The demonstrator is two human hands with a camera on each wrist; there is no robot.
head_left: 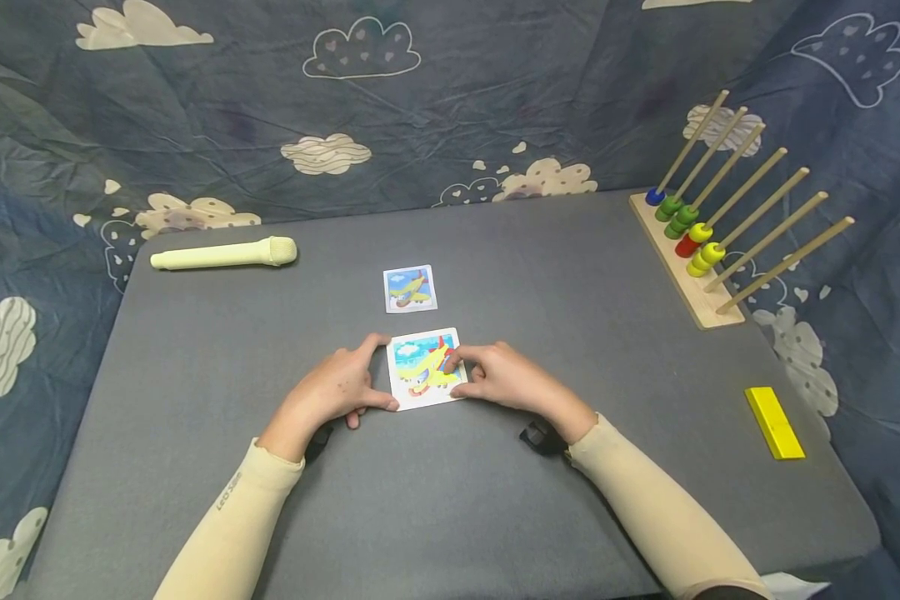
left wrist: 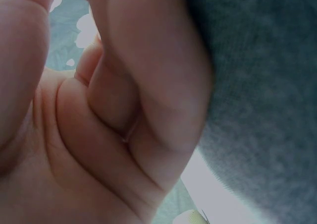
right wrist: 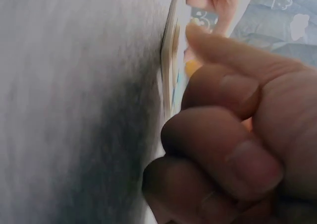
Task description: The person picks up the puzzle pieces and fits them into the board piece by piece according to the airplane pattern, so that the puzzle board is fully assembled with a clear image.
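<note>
A square white-bordered board with a yellow airplane picture (head_left: 425, 371) lies flat on the grey table. My left hand (head_left: 333, 385) holds its left side, index finger at the top corner and thumb at the bottom corner. The left wrist view shows that hand's other fingers (left wrist: 153, 70) curled. My right hand (head_left: 506, 377) grips the right side, index fingertip on the picture and thumb at the lower right corner. In the right wrist view, the board's layered edge (right wrist: 171, 60) stands beside curled fingers (right wrist: 213, 144). A smaller card (head_left: 410, 289) with a similar airplane lies just beyond.
A pale yellow toy microphone (head_left: 225, 253) lies at the back left. On the right stands a wooden rack (head_left: 686, 267) with tall pegs and coloured beads. A yellow block (head_left: 775, 423) lies near the right edge of the table (head_left: 450, 517). Cloud-patterned cloth (head_left: 450, 100) hangs behind.
</note>
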